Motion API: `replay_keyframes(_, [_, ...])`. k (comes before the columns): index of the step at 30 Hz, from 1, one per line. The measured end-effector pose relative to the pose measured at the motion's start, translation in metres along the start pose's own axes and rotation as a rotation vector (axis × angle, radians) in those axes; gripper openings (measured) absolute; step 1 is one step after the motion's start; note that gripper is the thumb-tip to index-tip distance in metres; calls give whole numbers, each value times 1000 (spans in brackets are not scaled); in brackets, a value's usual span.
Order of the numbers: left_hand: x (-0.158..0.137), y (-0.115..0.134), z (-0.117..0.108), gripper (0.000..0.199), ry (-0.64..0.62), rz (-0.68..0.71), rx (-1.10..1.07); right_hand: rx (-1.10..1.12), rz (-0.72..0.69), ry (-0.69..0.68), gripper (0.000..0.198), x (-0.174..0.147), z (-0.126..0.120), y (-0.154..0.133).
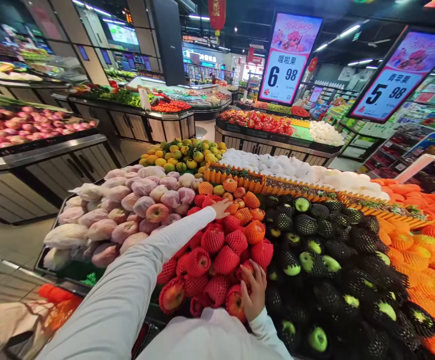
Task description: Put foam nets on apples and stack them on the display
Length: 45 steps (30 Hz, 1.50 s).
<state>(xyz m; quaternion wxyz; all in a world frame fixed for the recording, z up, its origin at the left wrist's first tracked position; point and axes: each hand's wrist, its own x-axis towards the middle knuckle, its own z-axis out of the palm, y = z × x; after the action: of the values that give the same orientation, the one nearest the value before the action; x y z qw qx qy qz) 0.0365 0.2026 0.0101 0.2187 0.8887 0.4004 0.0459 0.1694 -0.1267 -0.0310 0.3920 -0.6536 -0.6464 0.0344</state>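
Observation:
A heap of red apples in red foam nets [217,255] fills the display in front of me. My left hand [222,207], at the end of a long white sleeve, stretches to the far end of the heap. Its fingers are extended and touch a netted apple beside several bare apples [239,192] and orange-netted fruit [254,231]. My right hand [254,292] lies on the near edge of the heap, fingers apart. It rests against a bare red apple [234,302] and a netted one. I see nothing lifted in either hand.
Pink-netted apples [135,205] lie to the left, and green fruit in black nets [315,250] to the right. Orange-netted fruit [423,250] sits farther right and yellow-green citrus [182,155] behind. Price signs [287,62] hang overhead. A cart with bags [22,320] stands at my lower left.

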Motion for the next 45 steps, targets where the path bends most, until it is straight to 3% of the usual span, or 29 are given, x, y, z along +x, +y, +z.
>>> replay_keyframes(7, [-63, -39, -24, 48, 159, -243, -2, 8, -41, -4, 35, -2, 0, 3])
replay_keyframes(13, [-118, -48, -36, 38, 354, -254, -108, -45, -76, -7, 37, 1, 2, 10])
replay_keyframes(16, [-164, -56, -29, 36, 511, -319, -154, -69, -81, -18, 38, 0, 4, 12])
replay_keyframes(18, [-210, -65, -18, 37, 620, -430, -162, -117, -54, -29, 40, 0, 3, 8])
replay_keyframes(22, [-335, -80, 24, 40, 724, -788, -151, -204, -17, -33, 43, 7, -8, -9])
replay_keyframes(25, [-439, -72, 82, 43, 656, -1171, -168, -177, -111, -63, 51, 18, -13, -21])
replay_keyframes(27, [-500, -51, 135, 44, 536, -1446, -215, -168, -175, -94, 59, 24, -11, -29])
replay_keyframes(30, [-566, 7, 221, 43, 305, -1780, -341, -161, -290, -196, 70, 27, -1, -43])
replay_keyframes(34, [-600, 90, 310, 47, 84, -1998, -503, -141, -396, -359, 79, 21, 13, -68])
replay_keyframes(37, [-607, 116, 339, 53, 39, -2054, -574, -120, -418, -423, 83, 18, 21, -83])
replay_keyframes(40, [-614, 99, 346, 60, 68, -2067, -582, -103, -452, -414, 86, 18, 32, -92])
replay_keyframes(45, [-622, 17, 338, 65, 181, -2005, -551, -127, -421, -322, 89, 32, 53, -99])
